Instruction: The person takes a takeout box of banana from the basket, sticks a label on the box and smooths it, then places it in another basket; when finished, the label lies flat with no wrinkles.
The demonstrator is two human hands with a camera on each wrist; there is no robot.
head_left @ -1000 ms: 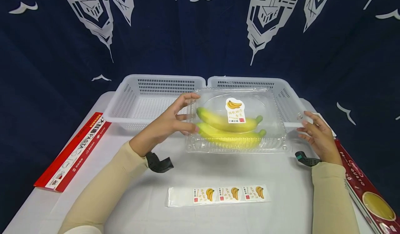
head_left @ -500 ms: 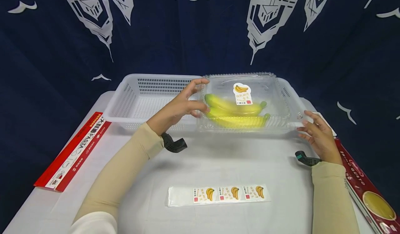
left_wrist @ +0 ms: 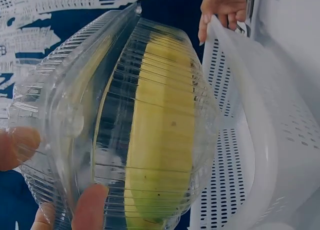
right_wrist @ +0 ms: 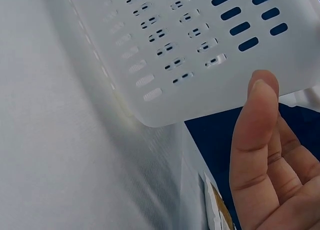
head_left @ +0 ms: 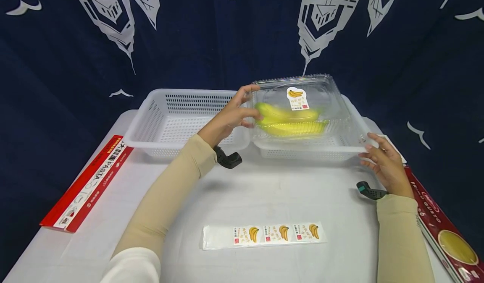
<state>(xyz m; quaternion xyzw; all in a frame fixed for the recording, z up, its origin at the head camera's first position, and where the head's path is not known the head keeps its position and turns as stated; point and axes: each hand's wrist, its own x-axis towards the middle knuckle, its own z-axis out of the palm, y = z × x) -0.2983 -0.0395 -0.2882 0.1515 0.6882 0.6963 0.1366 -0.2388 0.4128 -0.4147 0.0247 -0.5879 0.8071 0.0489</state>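
Note:
My left hand [head_left: 232, 117] grips the left end of a clear plastic clamshell box [head_left: 334, 113] with yellow bananas [head_left: 293, 128] inside. A white banana sticker [head_left: 298, 98] is on its lid. The tilted box hangs over the right white basket [head_left: 314, 150]. Seen from the left wrist, the thumb and fingers [left_wrist: 90, 210] press the box's side, and the lid's edge [left_wrist: 65, 120] stands slightly apart from the base. At the basket's front right corner, my right hand [head_left: 387, 163] pinches the rim; the right wrist view shows the thumb [right_wrist: 255, 120] against the basket wall [right_wrist: 200, 94].
A second white basket [head_left: 181, 127] stands to the left. A strip of banana stickers [head_left: 264, 236] lies at the front of the white table [head_left: 295, 199]. A red pasta box [head_left: 87, 184] is at the left edge, a dark red box [head_left: 438, 220] at the right.
My left hand has carried the banana box away from me and slightly right, from in front of the right basket to above it. The right hand has stayed at the basket corner.

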